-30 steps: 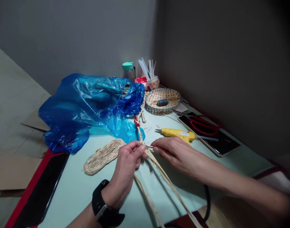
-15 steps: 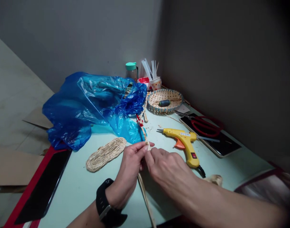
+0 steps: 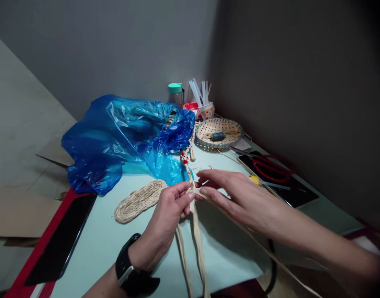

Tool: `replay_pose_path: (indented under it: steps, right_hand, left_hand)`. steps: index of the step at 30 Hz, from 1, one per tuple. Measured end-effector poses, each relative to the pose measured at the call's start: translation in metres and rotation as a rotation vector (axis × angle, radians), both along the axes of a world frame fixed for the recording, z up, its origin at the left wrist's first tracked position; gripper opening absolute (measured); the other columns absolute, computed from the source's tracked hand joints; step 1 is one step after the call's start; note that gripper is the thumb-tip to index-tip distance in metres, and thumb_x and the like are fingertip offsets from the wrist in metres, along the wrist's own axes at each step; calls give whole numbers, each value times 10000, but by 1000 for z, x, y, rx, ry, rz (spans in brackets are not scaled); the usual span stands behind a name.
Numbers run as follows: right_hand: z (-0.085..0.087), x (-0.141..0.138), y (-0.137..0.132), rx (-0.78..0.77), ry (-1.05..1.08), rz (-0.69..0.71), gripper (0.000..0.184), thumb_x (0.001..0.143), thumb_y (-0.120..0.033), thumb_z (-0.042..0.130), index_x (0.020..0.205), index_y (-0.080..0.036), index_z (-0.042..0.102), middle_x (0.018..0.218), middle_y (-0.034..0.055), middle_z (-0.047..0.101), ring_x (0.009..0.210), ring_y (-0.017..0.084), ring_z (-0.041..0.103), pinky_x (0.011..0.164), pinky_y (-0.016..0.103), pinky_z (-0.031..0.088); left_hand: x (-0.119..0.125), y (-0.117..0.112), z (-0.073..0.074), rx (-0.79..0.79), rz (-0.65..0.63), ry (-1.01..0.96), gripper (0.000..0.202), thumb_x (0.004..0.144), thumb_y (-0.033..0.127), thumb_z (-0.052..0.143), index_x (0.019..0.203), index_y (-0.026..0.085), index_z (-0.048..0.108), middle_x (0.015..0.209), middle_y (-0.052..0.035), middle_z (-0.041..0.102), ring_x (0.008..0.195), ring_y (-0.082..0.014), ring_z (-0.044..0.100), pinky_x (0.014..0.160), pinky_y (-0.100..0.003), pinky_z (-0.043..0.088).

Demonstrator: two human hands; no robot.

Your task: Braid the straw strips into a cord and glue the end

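Note:
My left hand (image 3: 166,215), with a black watch on the wrist, pinches the end of a braided straw cord (image 3: 190,176) that runs back toward the blue plastic bag (image 3: 121,136). My right hand (image 3: 236,194) pinches one loose straw strand (image 3: 258,244) just right of the braid and draws it out toward the lower right. Two other strands (image 3: 194,244) hang down from the braid toward me. An oval coiled straw mat (image 3: 140,199) lies just left of my left hand.
A yellow glue gun (image 3: 255,179) is mostly hidden behind my right hand. Red scissors (image 3: 269,167) lie on a dark tablet (image 3: 289,186) at right. A small woven basket (image 3: 221,134), a cup of sticks (image 3: 206,105) and a green-capped jar (image 3: 176,93) stand in the corner.
My right hand came in to the braid beside my left, then swung out to the right again with a strand, now covering the glue gun. My left hand kept its pinch.

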State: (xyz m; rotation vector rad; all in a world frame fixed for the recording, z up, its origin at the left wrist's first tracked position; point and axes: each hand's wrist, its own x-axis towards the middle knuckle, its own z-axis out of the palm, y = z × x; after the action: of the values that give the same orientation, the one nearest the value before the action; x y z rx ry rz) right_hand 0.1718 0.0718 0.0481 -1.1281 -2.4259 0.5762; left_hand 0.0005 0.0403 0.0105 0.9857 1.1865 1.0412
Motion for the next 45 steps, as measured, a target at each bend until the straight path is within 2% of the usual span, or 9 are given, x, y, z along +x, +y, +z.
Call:
replay_pose_path:
  steps: [4,9,14,18,25,31,36,40,45]
  right_hand:
    - [-21,-10,9,-297,19,67,350,965,-384,369,1170,-170,556,965,93,678,905,220,621,709,293,438]
    - [-38,-19,5,-360,80,92,435,984,-404,319,1302,-157,484,994,99,674,913,212,617,704,287,422]
    - [-36,-19,6,-366,34,135,458,990,-463,282,1060,-164,622,914,87,652,866,210,589,720,308,398]
    - [-34,-21,12,-370,80,174,416,993,-412,303,903,-174,632,877,56,639,864,188,564,741,295,380]
    - [-34,-26,16,-376,149,205,371,964,-256,354,666,-164,555,653,-5,578,615,115,500,613,241,328]
    - [-33,-25,13,-390,168,191,360,952,-266,375,681,-167,591,611,-9,559,572,118,480,568,237,314]
    - [-36,-26,14,-493,282,212,375,942,-226,380,649,-164,606,643,-13,616,626,116,541,622,221,353]
    - [-39,-25,17,-524,338,213,335,903,-174,417,642,-157,626,637,-18,608,618,114,522,571,218,323]
    - [-36,-24,18,-529,305,207,359,911,-213,429,622,-157,634,593,-19,598,586,107,501,572,219,328]
  left_hand:
    - [1,-3,-2,-18,9,53,210,841,207,553,1031,131,600,695,42,485,522,-52,351,497,-200,265]
    - [-3,-10,-4,-16,55,77,254,840,205,555,1084,182,489,577,86,449,489,-69,365,475,-204,263]
    - [-9,-12,6,-14,30,163,253,855,235,540,1083,211,432,568,82,480,512,-88,404,509,-214,308]
    - [-12,-13,8,10,-28,246,224,877,252,516,1082,225,430,595,74,497,545,-103,441,539,-226,347]
    - [-13,-17,7,224,-69,748,232,953,288,413,1170,237,481,567,64,597,545,-132,559,644,-267,408]
    - [-10,-25,12,280,-12,955,137,945,263,424,901,214,544,569,40,596,556,-146,574,598,-260,392]
    - [-2,-33,6,586,90,1271,213,899,145,456,703,197,521,604,4,563,540,-138,526,551,-271,339]
    - [2,-35,1,817,68,1477,216,833,42,472,696,191,551,589,1,532,520,-145,498,542,-293,315]
    - [-2,-35,5,801,31,1526,204,787,21,501,694,198,543,585,9,527,510,-146,489,526,-304,300]
